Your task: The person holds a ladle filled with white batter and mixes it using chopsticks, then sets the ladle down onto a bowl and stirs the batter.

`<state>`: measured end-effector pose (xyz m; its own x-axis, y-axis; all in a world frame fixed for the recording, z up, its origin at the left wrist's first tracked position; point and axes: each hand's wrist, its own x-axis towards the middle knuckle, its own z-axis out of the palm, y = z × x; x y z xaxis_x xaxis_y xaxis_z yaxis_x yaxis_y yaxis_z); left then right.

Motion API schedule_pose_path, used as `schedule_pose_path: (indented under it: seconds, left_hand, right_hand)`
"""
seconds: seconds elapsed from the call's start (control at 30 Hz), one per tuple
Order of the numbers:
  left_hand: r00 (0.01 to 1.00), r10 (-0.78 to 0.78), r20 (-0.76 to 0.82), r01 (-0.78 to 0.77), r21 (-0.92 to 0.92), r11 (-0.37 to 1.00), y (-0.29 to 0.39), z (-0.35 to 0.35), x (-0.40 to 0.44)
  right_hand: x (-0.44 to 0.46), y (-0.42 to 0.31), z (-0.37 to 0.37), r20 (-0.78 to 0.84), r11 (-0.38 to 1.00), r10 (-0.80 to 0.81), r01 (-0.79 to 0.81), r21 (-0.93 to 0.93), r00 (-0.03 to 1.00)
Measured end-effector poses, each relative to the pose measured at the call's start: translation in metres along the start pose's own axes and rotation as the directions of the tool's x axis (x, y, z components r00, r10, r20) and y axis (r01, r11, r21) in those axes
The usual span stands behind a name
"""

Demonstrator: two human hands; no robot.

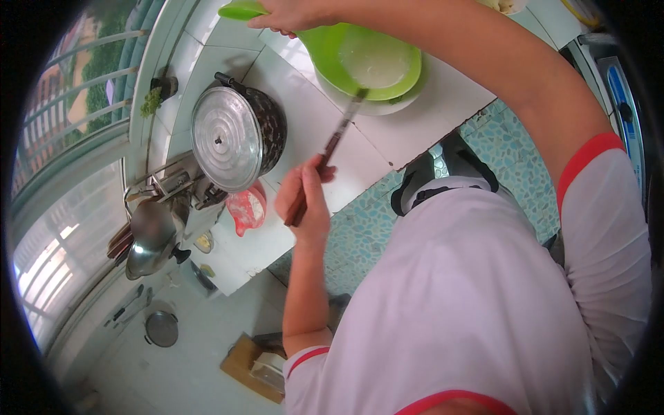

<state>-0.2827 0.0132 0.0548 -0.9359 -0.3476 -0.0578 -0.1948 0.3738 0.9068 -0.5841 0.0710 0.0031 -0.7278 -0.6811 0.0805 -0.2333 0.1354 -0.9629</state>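
My left hand (304,197) is closed around a pair of brown chopsticks (334,138), whose far ends reach the near rim of a green plastic water ladle (325,52). Whitish contents (373,59) show inside the ladle. At the top of the view, my right hand (287,12) grips the ladle's handle (242,10), with that arm arching across from the right. Beneath the ladle, a pale bowl (387,108) shows only part of its rim and side. Its inside is mostly hidden.
A lidded pot (228,138) stands on the white tiled counter (353,176) by the barred window. Below it are a red scoop (247,207) with white powder and a utensil rack (169,187) with a steel ladle (149,242). The counter edge faces my body.
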Motion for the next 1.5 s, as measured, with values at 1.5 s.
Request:
schedule_pose_path:
  seconds: [1.5]
  left_hand:
    - [0.995, -0.054, -0.088, 0.038, -0.178, 0.983, 0.001, 0.020, 0.009]
  right_hand:
    - [-0.001, 0.001, -0.005, 0.129, 0.998, 0.038, -0.030, -0.059, 0.991]
